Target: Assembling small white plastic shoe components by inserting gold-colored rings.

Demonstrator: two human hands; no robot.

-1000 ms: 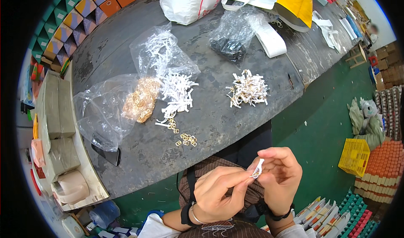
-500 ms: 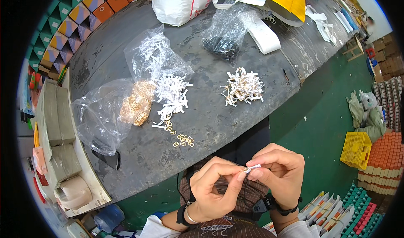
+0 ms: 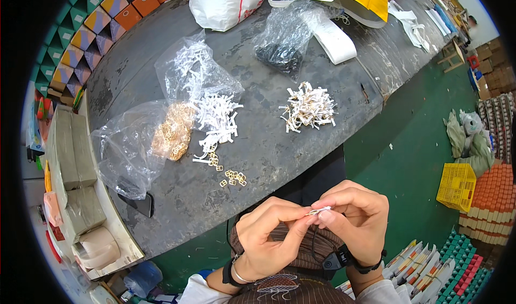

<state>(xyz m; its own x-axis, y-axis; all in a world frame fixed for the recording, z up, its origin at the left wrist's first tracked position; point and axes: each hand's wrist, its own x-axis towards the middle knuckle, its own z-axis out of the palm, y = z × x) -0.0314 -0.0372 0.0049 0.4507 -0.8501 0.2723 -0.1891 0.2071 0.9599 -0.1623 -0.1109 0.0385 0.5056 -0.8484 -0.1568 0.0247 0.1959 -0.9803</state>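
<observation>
Both hands meet in front of the torso, below the near edge of the dark table [image 3: 258, 142]. Left hand [image 3: 274, 234]: thumb and forefinger pinched on the left end of a small white strip [image 3: 321, 210], where a gold-toned bit shows, too small to make out. Right hand [image 3: 355, 218]: thumb and fingers pinched on the strip's other end, fingertips near the left's. On the table, left to right: clear bag of gold buckles [image 3: 174, 134], heap of white strips [image 3: 216, 116] just beside it, a few loose gold buckles [image 3: 234, 178] nearer the person; well apart to the right, a mixed pile of white-and-gold pieces [image 3: 309, 108]. Dark phone-like slab [image 3: 141, 204] near the left edge.
</observation>
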